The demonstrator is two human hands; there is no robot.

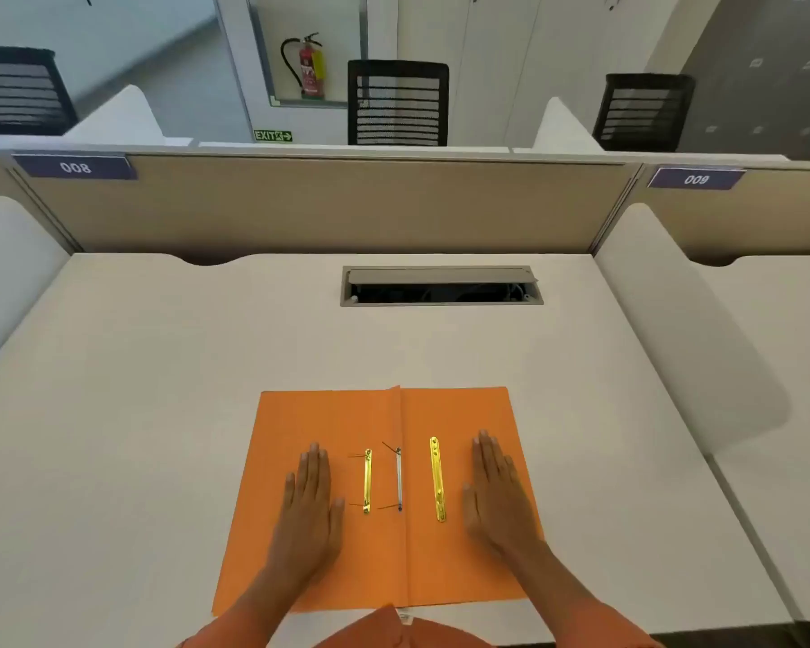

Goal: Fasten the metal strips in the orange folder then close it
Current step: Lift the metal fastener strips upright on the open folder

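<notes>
Three metal pieces logged on the open folder (440, 563), which lies flat on the counter (160, 367) just in front of me, spine running away from me.

1. Short gold strip (367, 481), left leaf, just left of the spine, lying loose along it.
2. Silver prong bar (399, 479), on the spine fold itself, with thin dark prongs or threads showing at both ends; too fine for me to tell which.
3. Long gold strip (437, 479), right leaf, near the spine, lying loose.

Left hand (312, 498): flat, palm down, fingers together, pressing the left leaf beside item 1. Holds nothing.
Right hand (496, 488): flat, palm down, fingers slightly spread, pressing the right leaf beside item 3. Holds nothing.

Step in hand, as I judge it: the start. Folder held open and steadied, no strip fastened yet, cover not closed.

Next move calls for: one hand to lift off and pinch a gold strip by its ends, the other to keep the leaf flat; strip holes lined over the prongs at the spine, pressed down, prongs bent flat. Small parts, fine pinch needed.
</notes>
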